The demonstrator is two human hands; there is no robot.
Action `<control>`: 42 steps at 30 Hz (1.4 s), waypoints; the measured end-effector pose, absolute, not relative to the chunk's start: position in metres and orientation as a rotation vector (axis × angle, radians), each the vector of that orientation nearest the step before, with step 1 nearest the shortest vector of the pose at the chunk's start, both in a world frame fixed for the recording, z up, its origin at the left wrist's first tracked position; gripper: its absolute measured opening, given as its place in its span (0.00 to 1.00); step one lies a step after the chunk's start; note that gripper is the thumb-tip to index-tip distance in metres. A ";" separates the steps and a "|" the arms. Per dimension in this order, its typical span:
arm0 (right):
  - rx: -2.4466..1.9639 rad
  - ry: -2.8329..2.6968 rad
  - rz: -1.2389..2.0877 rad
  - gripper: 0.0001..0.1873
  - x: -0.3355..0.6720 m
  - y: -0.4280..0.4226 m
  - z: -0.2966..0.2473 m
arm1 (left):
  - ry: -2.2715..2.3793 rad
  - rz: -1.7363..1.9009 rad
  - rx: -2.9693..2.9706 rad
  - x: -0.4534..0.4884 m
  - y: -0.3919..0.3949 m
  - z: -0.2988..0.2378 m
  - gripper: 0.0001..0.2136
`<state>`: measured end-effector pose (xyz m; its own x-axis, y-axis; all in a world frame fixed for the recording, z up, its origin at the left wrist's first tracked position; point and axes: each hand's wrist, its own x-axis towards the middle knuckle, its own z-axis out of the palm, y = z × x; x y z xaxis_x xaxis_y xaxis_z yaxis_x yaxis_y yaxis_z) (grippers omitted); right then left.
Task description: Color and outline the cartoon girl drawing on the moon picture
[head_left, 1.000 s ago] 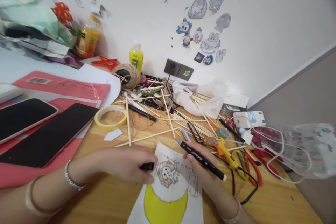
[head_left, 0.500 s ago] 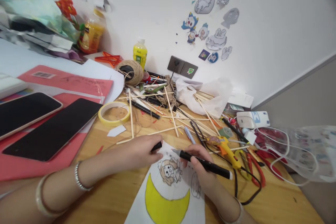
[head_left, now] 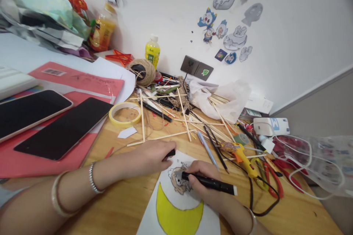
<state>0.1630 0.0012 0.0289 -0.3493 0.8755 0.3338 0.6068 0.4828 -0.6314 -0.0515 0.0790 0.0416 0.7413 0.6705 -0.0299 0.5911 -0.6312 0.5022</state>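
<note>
My right hand (head_left: 202, 178) grips a black marker (head_left: 213, 184), its tip down on the small cartoon figure (head_left: 180, 183) drawn on a white paper sheet (head_left: 176, 209). Below the figure the sheet bears a yellow crescent (head_left: 178, 216). My left hand (head_left: 151, 154) rests on the sheet's upper left corner with fingers closed round a small black marker cap (head_left: 171, 152). Both wrists wear bracelets.
Two dark phones (head_left: 64, 128) lie on red paper (head_left: 41, 163) at left. A tape roll (head_left: 125, 113), twine ball (head_left: 142, 71), loose wooden sticks (head_left: 187, 117), pens, a yellow glue gun (head_left: 244, 156), red pliers (head_left: 271, 181) and a white charger (head_left: 271, 126) crowd the wooden desk (head_left: 124, 205). Bottles stand by the wall.
My right hand lowered the marker from above the sheet until its tip met the drawn figure. The left hand shifted slightly forward, still on the cap. The view drifted a little.
</note>
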 end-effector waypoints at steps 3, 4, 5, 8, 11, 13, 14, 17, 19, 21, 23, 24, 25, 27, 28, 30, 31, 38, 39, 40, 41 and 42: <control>-1.197 -2.069 0.490 0.08 0.160 0.000 0.029 | 0.954 0.205 2.441 -0.052 0.078 0.045 0.04; -1.188 -2.064 0.479 0.09 0.160 0.000 0.029 | 0.953 0.199 2.439 -0.052 0.078 0.045 0.04; -1.180 -2.063 0.470 0.09 0.159 0.000 0.029 | 0.951 0.196 2.438 -0.052 0.078 0.046 0.04; -1.197 -2.076 0.470 0.09 0.159 0.000 0.030 | 0.950 0.191 2.443 -0.051 0.077 0.046 0.05; -1.228 -2.085 0.487 0.09 0.160 0.000 0.030 | 0.954 0.192 2.450 -0.051 0.077 0.045 0.05; -1.222 -2.093 0.487 0.09 0.160 0.000 0.030 | 0.949 0.197 2.451 -0.051 0.077 0.045 0.05; -1.220 -2.092 0.487 0.09 0.160 0.000 0.030 | 0.946 0.198 2.451 -0.052 0.077 0.045 0.05; -1.219 -2.080 0.488 0.09 0.160 0.000 0.029 | 0.945 0.195 2.445 -0.052 0.078 0.044 0.05; -1.204 -2.089 0.484 0.10 0.159 0.000 0.029 | 0.953 0.193 2.444 -0.052 0.078 0.044 0.05; -1.184 -2.109 0.464 0.10 0.160 0.000 0.029 | 0.953 0.193 2.446 -0.052 0.077 0.044 0.04; -1.188 -2.109 0.444 0.10 0.160 0.000 0.030 | 0.943 0.194 2.446 -0.052 0.077 0.044 0.04; -1.199 -2.104 0.441 0.10 0.160 0.000 0.030 | 0.939 0.196 2.446 -0.052 0.077 0.044 0.04; -1.208 -2.100 0.446 0.10 0.160 0.000 0.030 | 0.935 0.200 2.445 -0.052 0.078 0.043 0.04; -1.206 -2.109 0.459 0.10 0.160 0.000 0.031 | 0.936 0.215 2.446 -0.052 0.078 0.042 0.05; -1.197 -2.113 0.456 0.10 0.160 0.000 0.031 | 0.935 0.223 2.446 -0.052 0.078 0.042 0.05; -1.190 -2.109 0.446 0.10 0.160 0.000 0.031 | 0.929 0.232 2.449 -0.053 0.078 0.041 0.04; -1.195 -2.102 0.444 0.10 0.160 -0.001 0.030 | 0.926 0.235 2.450 -0.053 0.078 0.041 0.04; -1.178 -2.092 0.474 0.08 0.160 -0.001 0.029 | 0.896 0.256 2.452 -0.054 0.078 0.038 0.05; -1.186 -2.088 0.467 0.08 0.160 -0.001 0.030 | 0.895 0.262 2.456 -0.054 0.078 0.038 0.05; -1.188 -2.087 0.461 0.08 0.160 -0.001 0.030 | 0.894 0.266 2.459 -0.054 0.078 0.038 0.04; -1.183 -2.090 0.460 0.08 0.160 -0.001 0.030 | 0.896 0.267 2.460 -0.053 0.078 0.038 0.04; -1.174 -2.096 0.461 0.08 0.160 -0.001 0.030 | 0.898 0.265 2.458 -0.053 0.078 0.038 0.04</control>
